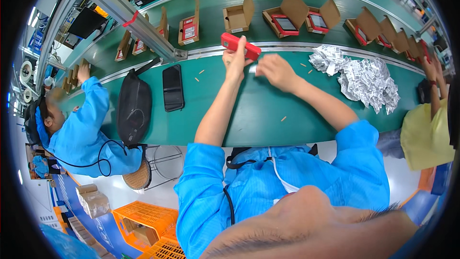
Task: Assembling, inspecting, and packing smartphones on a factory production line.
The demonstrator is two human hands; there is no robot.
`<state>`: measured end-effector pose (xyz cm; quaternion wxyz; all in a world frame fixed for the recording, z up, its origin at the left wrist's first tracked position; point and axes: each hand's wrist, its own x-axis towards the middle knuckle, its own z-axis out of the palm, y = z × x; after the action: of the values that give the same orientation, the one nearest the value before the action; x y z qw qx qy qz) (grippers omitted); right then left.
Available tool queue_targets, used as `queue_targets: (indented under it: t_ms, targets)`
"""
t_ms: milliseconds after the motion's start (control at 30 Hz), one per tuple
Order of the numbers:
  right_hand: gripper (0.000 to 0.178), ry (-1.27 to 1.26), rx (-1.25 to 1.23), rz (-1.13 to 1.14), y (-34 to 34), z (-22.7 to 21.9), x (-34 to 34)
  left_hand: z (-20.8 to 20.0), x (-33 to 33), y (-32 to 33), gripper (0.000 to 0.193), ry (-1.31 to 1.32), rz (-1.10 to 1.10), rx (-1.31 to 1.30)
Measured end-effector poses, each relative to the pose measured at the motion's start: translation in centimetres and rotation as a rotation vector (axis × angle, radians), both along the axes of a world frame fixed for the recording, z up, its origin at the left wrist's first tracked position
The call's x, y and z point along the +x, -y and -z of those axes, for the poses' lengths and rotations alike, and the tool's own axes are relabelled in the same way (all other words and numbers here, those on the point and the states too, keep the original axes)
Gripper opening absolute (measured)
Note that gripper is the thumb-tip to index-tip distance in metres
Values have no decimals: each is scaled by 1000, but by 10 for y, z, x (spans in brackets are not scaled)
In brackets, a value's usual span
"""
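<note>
My left hand (pixel 235 60) is closed around a red handheld device (pixel 234 42), lifted above the near side of the green workbench (pixel 261 129). Just right of it, my right hand (pixel 279 73) has its fingers drawn together on a small white piece (pixel 252 68), which looks like paper. Its fingertips are partly hidden and slightly blurred. Beyond my hands, an open cardboard box (pixel 235 20) stands on the green conveyor belt (pixel 208 7). To its right, another open box (pixel 292 9) has a red-framed device (pixel 285 24) in it.
Folded white paper slips (pixel 369 84) lie heaped at right. A black phone (pixel 173 88) and black bag (pixel 134 108) rest at left. More open boxes (pixel 189 28) line the belt behind a metal rail (pixel 206 52). Co-workers in blue (pixel 86 132) and yellow (pixel 424 136) flank me.
</note>
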<state>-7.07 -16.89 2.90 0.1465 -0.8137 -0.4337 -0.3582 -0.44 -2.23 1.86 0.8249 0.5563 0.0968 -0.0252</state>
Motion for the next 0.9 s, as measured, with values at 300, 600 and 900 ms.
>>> queue_targets:
  t_ms: [300, 600, 900]
  targets:
    - [19, -332, 306, 1056, 159, -13, -29, -3, -9, -5, 55, 55, 528, -446]
    - [42, -1300, 900, 262, 36, -12, -18, 3, -1, 11, 62, 146, 519, -627]
    - [25, -1413, 1652, -168, -4, 29, 114, 2, 22, -14, 66, 102, 354, -185]
